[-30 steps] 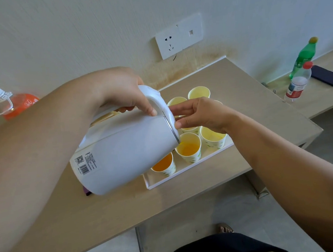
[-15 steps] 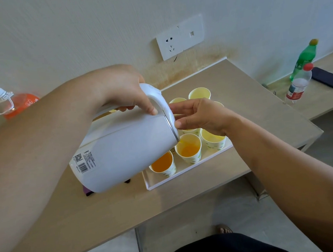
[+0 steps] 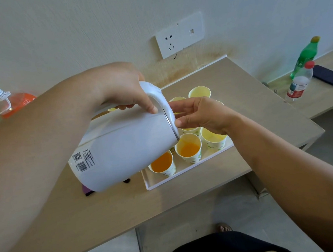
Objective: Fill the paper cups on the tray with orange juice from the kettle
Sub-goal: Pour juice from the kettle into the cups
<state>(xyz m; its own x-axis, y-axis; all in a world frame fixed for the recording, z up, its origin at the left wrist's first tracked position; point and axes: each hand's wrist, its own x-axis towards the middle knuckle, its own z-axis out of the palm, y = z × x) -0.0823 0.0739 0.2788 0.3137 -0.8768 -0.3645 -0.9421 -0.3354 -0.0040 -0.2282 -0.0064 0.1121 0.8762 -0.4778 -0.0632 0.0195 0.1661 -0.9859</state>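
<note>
My left hand [image 3: 121,89] grips the handle of the white kettle [image 3: 123,148], which is tipped steeply with its mouth over the tray's front row. My right hand [image 3: 199,114] holds the kettle's lid at the rim with thumb and fingers. On the white tray [image 3: 158,181] stand several paper cups. The front-left cup [image 3: 163,164] and the front-middle cup [image 3: 188,150] hold orange juice. The front-right cup [image 3: 213,139] shows only a little pale liquid. The back cup [image 3: 199,92] looks empty. Other cups are partly hidden behind the kettle and my hand.
The tray sits on a beige desk [image 3: 261,106] against the wall under a socket plate [image 3: 179,35]. An orange juice bottle [image 3: 10,102] stands far left. A green bottle [image 3: 305,55], a water bottle [image 3: 299,82] and a dark phone [image 3: 329,74] are on the lower shelf at right.
The kettle has shifted slightly and stays tipped over the front-middle cup. Both hands keep their hold. The juice level in that cup looks about the same.
</note>
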